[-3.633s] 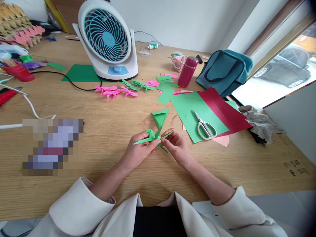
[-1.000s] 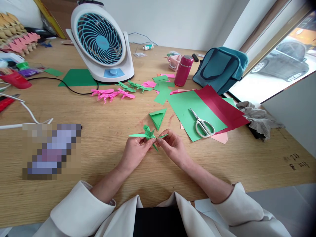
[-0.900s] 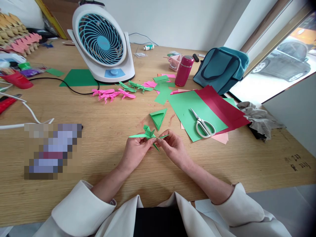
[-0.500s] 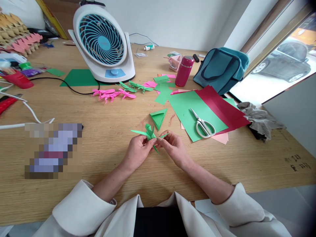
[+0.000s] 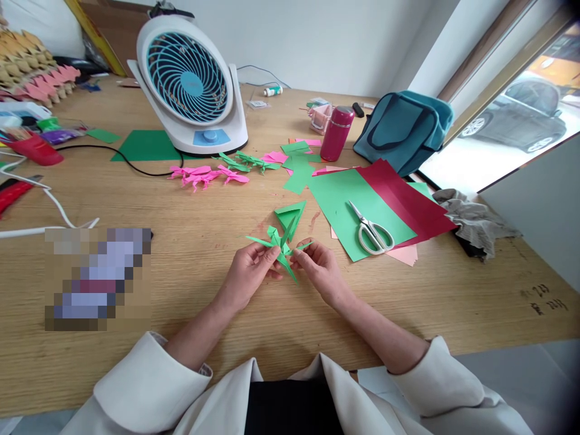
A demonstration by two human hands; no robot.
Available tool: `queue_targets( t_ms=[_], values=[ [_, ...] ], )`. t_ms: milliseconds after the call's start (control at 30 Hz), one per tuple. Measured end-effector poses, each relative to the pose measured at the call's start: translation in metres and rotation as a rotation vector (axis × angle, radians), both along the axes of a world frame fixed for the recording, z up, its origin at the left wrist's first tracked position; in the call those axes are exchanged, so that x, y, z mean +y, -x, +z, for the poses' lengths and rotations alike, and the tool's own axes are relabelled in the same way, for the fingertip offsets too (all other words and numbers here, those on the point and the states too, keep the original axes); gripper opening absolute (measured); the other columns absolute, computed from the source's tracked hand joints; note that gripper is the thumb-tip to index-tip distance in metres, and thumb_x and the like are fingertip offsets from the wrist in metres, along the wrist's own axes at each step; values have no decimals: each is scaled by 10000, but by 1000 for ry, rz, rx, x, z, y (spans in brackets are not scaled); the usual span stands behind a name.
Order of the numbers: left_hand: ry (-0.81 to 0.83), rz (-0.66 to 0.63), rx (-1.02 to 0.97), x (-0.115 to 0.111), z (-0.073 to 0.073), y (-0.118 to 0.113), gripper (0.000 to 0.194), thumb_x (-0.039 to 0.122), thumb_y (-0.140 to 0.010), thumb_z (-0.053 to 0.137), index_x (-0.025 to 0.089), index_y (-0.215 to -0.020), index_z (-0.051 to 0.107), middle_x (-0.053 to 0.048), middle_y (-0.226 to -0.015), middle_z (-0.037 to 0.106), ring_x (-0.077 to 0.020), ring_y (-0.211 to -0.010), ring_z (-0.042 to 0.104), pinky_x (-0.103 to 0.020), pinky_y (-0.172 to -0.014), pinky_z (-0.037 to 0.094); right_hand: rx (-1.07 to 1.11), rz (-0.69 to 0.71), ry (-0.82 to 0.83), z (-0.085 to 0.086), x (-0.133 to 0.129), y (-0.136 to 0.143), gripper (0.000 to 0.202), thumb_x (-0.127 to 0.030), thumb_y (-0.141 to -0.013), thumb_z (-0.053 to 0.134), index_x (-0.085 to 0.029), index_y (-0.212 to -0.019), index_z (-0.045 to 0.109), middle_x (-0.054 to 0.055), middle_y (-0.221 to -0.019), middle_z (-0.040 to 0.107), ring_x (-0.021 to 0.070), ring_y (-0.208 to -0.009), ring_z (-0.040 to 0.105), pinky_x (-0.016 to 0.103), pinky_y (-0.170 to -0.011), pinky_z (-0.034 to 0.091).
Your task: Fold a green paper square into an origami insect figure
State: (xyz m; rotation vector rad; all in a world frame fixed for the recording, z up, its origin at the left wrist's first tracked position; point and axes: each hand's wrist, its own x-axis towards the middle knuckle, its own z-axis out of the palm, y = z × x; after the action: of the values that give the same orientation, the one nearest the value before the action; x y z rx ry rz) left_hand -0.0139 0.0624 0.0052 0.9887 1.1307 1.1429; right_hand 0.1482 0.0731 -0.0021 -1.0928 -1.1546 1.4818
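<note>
Between my two hands is a green folded paper figure [image 5: 284,246] with several thin points sticking out. My left hand [image 5: 252,266] pinches its left side between thumb and fingers. My right hand [image 5: 318,266] grips a narrow point on its right side, thumb against the fingers. Just behind the figure lies a green folded paper triangle [image 5: 296,211] on the table. Farther back are finished-looking pink folded figures [image 5: 203,176] and green folded figures [image 5: 247,161]. White-handled scissors [image 5: 375,234] rest on a green paper sheet [image 5: 335,196] to the right.
A white fan [image 5: 190,84] stands at the back, its black cord running left. A pink-red flask [image 5: 338,133] and a teal bag [image 5: 403,130] stand back right. Red paper [image 5: 403,193] lies beside the green sheet. A blurred-out object [image 5: 97,278] lies at left on the wooden table [image 5: 190,254].
One long point of the green figure now stands up at its middle. My left thumb has shifted slightly up and left; my right hand keeps its place.
</note>
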Motion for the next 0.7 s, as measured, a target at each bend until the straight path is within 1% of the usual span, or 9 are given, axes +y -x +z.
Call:
queue_targets(
  t_ms=[67, 167, 233, 300, 433, 567, 633, 700],
  values=[
    [2, 22, -3, 0, 2, 0, 492, 578, -638, 843, 133, -787, 697, -17, -711, 671, -138, -624, 621, -255, -507, 594, 8, 10, 7, 0, 0, 0, 456, -620, -717, 780, -208, -773, 593, 11, -721, 676, 143, -664, 630, 278, -644, 513],
    [7, 22, -2, 1, 2, -1, 478, 555, -611, 868, 130, -759, 708, -8, -664, 656, -122, -597, 598, -240, -500, 592, 10, 75, 26, -1, 1, 0, 468, -629, -709, 781, -204, -801, 610, -3, -691, 645, 133, -622, 581, 262, -577, 457],
    [4, 10, -4, 2, 2, -2, 462, 546, -615, 871, 130, -729, 704, -3, -637, 641, -116, -589, 589, -228, -501, 588, -31, 110, 25, -1, 1, 0, 467, -635, -721, 768, -199, -784, 615, -13, -654, 610, 124, -588, 531, 255, -536, 407],
    [-1, -8, -2, 2, 3, -1, 451, 537, -622, 871, 129, -719, 705, 0, -625, 630, -111, -587, 583, -218, -504, 586, -72, 113, 13, -1, 1, 0, 476, -647, -729, 754, -197, -743, 599, -15, -634, 583, 120, -577, 497, 255, -525, 381],
    [-8, -14, 4, 2, 3, -1, 444, 521, -625, 874, 127, -740, 705, 4, -643, 619, -105, -589, 570, -218, -499, 583, -31, 121, -16, -1, 1, 0, 499, -664, -720, 753, -204, -720, 559, -24, -644, 554, 114, -585, 470, 259, -547, 380],
    [-4, 6, -8, 1, 1, -1, 434, 500, -615, 880, 136, -741, 681, 13, -655, 600, -111, -601, 567, -231, -491, 584, 29, 119, -37, -2, 1, 0, 472, -628, -739, 762, -214, -736, 536, -53, -624, 496, 98, -553, 416, 255, -541, 351],
    [-6, 7, 0, 1, 0, -1, 425, 493, -623, 874, 136, -751, 682, 16, -648, 594, -105, -594, 554, -225, -491, 578, 35, 122, -38, -1, 0, 0, 467, -621, -741, 765, -212, -740, 540, -52, -632, 507, 97, -560, 429, 254, -548, 352],
    [-33, 17, 30, 2, -1, 0, 408, 484, -634, 865, 142, -762, 682, 21, -654, 587, -101, -593, 541, -218, -487, 571, 27, 143, -12, 0, 0, -1, 469, -627, -730, 771, -208, -769, 563, -42, -650, 548, 102, -582, 470, 253, -564, 367]
  ],
)
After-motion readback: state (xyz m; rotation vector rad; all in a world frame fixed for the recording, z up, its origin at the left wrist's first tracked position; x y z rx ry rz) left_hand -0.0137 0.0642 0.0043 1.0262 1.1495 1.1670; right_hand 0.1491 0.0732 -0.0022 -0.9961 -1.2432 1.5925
